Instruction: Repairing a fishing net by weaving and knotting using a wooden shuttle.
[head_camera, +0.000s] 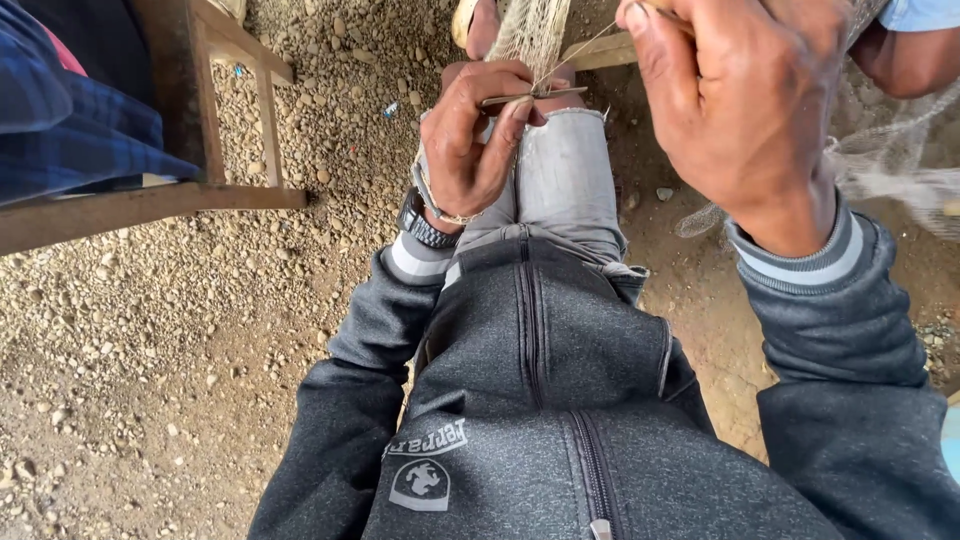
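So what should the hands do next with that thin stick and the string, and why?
Probably pull the thread snug. The left hand pinches a thin netting needle right at the net, and the right hand holds the thread raised and nearly taut from it. That looks like a knot half made, so tightening it seems the likely small move.

Grey zip jacket (540, 380) with striped cuffs (800, 262); above the left cuff, a black watch (422, 226); pale grey jeans (562, 170).
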